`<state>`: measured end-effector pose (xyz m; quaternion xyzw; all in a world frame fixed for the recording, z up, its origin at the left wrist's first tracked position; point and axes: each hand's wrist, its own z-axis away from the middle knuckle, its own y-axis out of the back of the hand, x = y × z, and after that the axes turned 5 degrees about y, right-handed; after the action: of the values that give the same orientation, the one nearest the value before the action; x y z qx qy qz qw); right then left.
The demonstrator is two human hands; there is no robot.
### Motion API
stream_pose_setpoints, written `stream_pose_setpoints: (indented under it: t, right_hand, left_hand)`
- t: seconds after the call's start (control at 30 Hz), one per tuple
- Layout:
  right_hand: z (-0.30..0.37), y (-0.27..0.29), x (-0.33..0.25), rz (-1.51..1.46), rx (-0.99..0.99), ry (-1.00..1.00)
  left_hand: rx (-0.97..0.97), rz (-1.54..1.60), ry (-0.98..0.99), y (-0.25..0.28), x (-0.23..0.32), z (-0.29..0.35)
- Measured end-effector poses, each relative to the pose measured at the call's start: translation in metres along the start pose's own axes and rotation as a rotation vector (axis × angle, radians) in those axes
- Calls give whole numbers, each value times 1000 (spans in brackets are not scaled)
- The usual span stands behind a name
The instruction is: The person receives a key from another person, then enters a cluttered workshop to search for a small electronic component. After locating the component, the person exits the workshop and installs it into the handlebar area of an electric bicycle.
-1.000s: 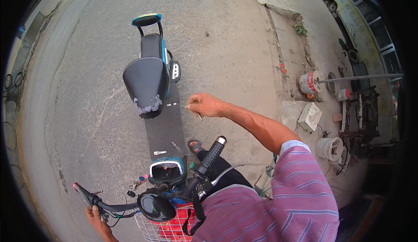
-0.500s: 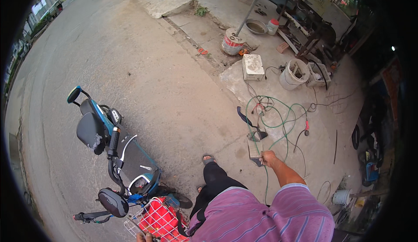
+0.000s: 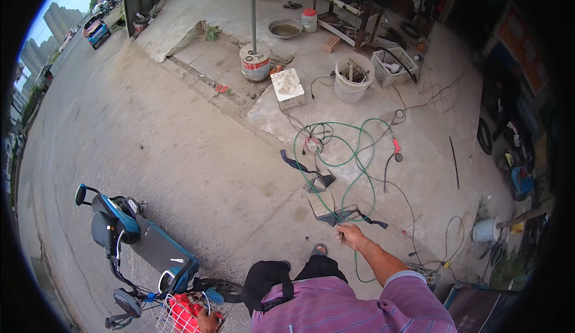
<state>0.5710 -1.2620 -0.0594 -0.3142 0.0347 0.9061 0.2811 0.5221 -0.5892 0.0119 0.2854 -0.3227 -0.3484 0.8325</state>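
Note:
Low on the left, my left hand is at the wire basket of a blue-and-black electric scooter. Its fingers look curled, and what they hold cannot be made out. Bright red cloth fills the basket beside it. My right hand is closed in front of me, a small thing poking from its fingers that is too small to name. Just beyond it on the ground lie a flat tan-and-dark piece with a black strap and loops of green hose.
A white bucket of scrap, a white box and a crate stand ahead. A pole rises from a red-and-white drum. Black cable trails across the concrete. A metal basin sits farther back.
My view and body have turned rightward, so the scooter appears lower and farther left. My left hand has come in over the basket. My right hand remains closed near the strapped piece.

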Motion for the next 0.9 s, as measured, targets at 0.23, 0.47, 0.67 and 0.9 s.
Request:
stream_pose_setpoints:
  t: [0.23,0.47,0.67,0.9]
  right_hand:
    - [-33,109,14,-291,108,-32]
    - [-37,188,32,-229,415,-74]
    - [-40,167,-51,34,541,-37]
    - [-155,181,-231,605,611,241]
  left_hand:
    - [-362,54,253,-60,109,-37]
    - [-556,-218,220,-92,248,-145]
    - [-374,-378,-114,-35,446,-228]
    - [-390,-500,-48,-63,551,-299]
